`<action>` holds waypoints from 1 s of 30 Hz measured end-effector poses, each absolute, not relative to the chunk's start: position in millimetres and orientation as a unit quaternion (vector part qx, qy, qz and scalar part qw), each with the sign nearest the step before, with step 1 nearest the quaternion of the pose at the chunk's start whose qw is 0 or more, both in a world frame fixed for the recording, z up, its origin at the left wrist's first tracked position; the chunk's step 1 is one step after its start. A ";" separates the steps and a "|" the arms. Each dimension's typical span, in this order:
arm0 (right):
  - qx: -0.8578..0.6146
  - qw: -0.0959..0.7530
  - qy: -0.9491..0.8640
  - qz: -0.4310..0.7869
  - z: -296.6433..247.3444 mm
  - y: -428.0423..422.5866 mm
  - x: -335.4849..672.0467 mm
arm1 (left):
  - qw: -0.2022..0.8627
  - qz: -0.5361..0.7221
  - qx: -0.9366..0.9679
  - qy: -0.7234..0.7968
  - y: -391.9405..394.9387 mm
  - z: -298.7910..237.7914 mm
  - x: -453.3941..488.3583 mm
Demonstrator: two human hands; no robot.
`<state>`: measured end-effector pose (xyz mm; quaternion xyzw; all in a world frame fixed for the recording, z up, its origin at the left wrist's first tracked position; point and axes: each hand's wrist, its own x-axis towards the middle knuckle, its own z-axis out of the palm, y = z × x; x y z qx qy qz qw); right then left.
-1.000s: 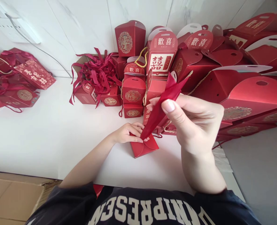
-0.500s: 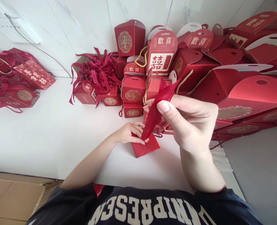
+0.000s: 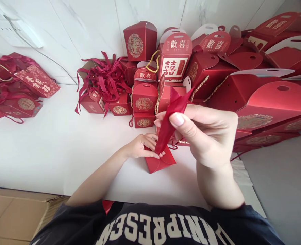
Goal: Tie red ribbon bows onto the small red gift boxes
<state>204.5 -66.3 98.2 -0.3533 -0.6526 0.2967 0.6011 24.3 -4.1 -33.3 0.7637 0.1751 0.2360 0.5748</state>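
Watching remotely thru the head cam, I had the R hand (image 3: 206,136) pinched tight, thumb vs. fingers, w/ the dark-red ribbon (image 3: 165,131) btwn them, its loose tip sticking up past the thumb. The ribbon's other end ran down to the L hand (image 3: 141,146), which lay part-curled atop the small red box (image 3: 160,164), fingertips on its flaps. Couldn't tell if L had a grip on the ribbon or just pressed. The box sat on the white table (image 3: 63,146), just near of the stacked boxes (image 3: 144,97). Far side, L of that stack, was a ribbon tangle (image 3: 109,80) over other boxes; to the R, a big box heap (image 3: 270,102) w/ gold cords (image 3: 200,88). Cardboard (image 3: 15,217) showed near L.
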 end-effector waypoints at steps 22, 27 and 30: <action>-0.379 0.616 -0.653 0.224 95.6 -80.8 216.9 | 0.548 0.257 0.780 0.158 -1.3 -35.0 20.5; -0.362 0.621 -0.654 0.236 90.1 -77.3 214.0 | 0.540 0.228 0.797 0.142 1.1 -36.4 21.8; -0.352 0.627 -0.653 0.238 90.7 -74.4 212.4 | 0.558 0.226 0.785 0.146 2.4 -39.6 23.2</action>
